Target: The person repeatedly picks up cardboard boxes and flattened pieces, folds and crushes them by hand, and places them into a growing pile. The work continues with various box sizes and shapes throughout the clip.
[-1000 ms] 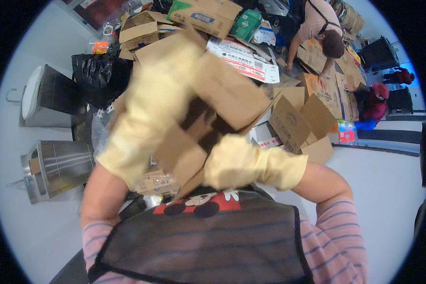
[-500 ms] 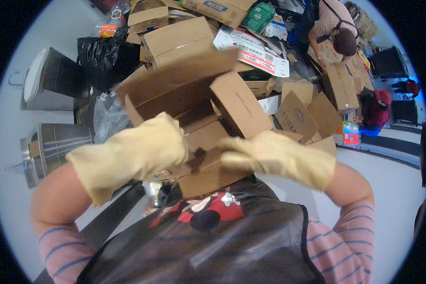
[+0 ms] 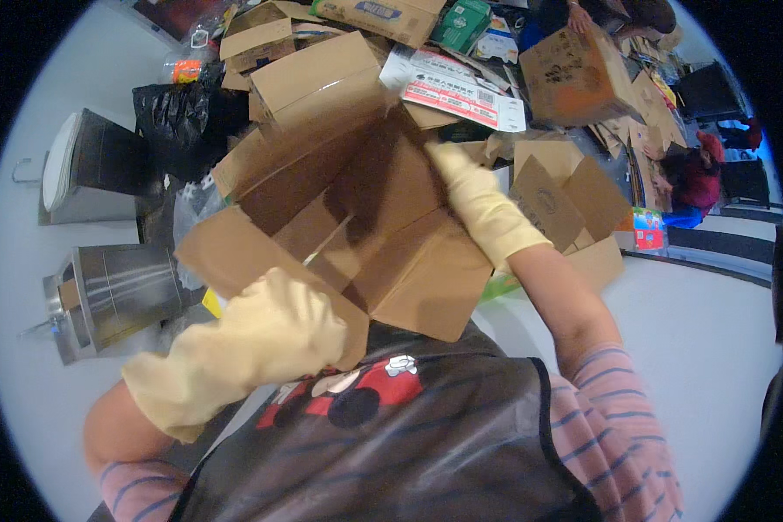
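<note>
my left hand (image 3: 291, 322) grips the carton (image 3: 391, 196) at seven o'clock, best steadied by my right hand (image 3: 471, 190), grasp unclear, at two.

One brown cardboard box (image 3: 391, 187), open and tilted, its mouth facing the camera at mid-view. Two near flaps (image 3: 439, 283) are splayed outward, left and right, their edges converging at the lower corner. Interior heavily shadowed; a narrow bright gap shows between inner panels, left side.
</note>
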{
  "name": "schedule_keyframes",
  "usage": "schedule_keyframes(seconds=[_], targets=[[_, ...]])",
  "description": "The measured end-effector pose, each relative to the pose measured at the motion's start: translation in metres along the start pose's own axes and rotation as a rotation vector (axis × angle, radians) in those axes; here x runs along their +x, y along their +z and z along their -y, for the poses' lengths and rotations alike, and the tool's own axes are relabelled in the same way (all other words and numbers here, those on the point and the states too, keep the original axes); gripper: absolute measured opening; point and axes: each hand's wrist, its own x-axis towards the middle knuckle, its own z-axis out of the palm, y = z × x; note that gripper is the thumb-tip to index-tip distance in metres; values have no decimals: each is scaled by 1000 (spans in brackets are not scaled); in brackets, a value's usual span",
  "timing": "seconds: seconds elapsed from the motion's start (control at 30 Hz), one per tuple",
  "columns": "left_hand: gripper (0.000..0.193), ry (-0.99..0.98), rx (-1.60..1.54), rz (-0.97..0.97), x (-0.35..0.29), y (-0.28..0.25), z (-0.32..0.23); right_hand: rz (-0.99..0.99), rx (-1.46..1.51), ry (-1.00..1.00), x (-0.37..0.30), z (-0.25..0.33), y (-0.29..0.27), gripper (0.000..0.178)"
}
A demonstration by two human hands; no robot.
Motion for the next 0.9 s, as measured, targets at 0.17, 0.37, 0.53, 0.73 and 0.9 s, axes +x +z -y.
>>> schedule_keyframes(seconds=[0.17, 0.37, 0.53, 0.73, 0.9], targets=[[12, -285, 67, -53, -27, 45, 6, 84, 696, 59, -34, -26, -80, 67], [18, -761, -302, -444, -43, 121, 70, 563, 161, -193, -97, 52, -213, 85], [37, -913, -429, -1035, -45, 158, 62, 760, 362, -395, -135, 33, -213, 96], [41, -563, -837, -1589, -28, 155, 69, 281, -42, -499, -148, 2, -164, 90], [35, -571, -415, -1412, -35, 78, 104, 193, -275, -217, -99, -7, -206, 79]])
